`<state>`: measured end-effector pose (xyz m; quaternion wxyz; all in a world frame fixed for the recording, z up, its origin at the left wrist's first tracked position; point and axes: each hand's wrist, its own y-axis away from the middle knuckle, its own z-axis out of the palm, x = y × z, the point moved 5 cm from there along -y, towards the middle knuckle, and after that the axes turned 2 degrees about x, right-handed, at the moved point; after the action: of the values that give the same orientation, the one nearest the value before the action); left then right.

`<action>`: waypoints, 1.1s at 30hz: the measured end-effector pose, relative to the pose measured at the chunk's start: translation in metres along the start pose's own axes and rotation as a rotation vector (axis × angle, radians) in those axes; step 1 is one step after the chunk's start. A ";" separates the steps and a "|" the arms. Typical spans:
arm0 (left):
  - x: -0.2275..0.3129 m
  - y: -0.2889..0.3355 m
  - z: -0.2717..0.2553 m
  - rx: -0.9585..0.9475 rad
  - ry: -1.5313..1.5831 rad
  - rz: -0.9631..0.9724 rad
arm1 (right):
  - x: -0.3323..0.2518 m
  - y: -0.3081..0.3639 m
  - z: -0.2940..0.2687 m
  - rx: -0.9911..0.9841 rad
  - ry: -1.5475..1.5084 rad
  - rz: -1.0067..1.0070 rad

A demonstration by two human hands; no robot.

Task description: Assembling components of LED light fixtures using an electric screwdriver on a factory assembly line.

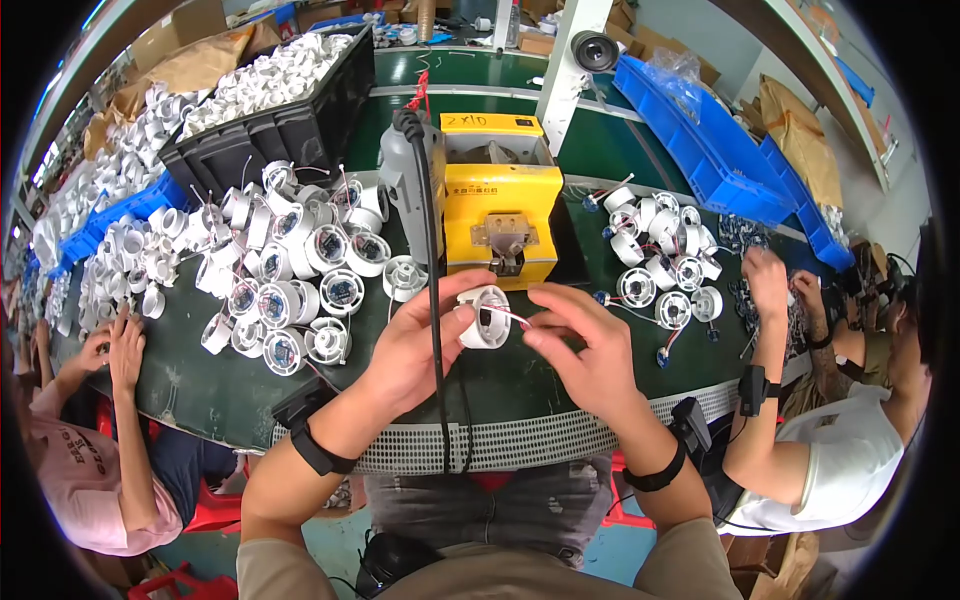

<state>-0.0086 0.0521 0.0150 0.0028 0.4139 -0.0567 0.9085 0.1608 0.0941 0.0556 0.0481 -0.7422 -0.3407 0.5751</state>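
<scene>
Just in front of the yellow bench machine (500,195), my left hand (415,340) is closed round a white round plastic housing (490,333), thumb and fingers on its rim. From the housing's opening comes a thin red and white wire (510,315). Thumb and forefinger of my right hand (590,345) pinch the wire near its end. A black cable (437,300) hangs from a grey tool (401,185) beside the machine and passes in front of my left hand. What sits inside the housing is mostly hidden.
To the left lie several white housings (330,245) with circuit boards and wires. A smaller pile (665,235) lies right. A black crate (265,135) of white parts and blue bins (690,150) stand behind. People (840,445) work at both sides of the green table (200,390).
</scene>
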 end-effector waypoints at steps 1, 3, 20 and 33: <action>0.002 0.001 0.001 0.001 0.000 0.002 | -0.004 0.000 0.002 -0.002 -0.001 -0.001; 0.005 0.003 0.004 0.060 0.041 -0.010 | -0.018 -0.001 0.004 0.041 0.270 -0.192; 0.014 0.000 0.006 -0.041 0.105 0.103 | 0.015 -0.003 0.017 -0.022 -0.514 0.363; 0.001 0.001 0.003 0.002 0.277 -0.012 | -0.022 -0.002 0.018 -0.216 0.084 -0.460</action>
<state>-0.0071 0.0507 0.0181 0.0155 0.2851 -0.0521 0.9570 0.1417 0.0772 0.0684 0.1122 -0.6694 -0.5576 0.4779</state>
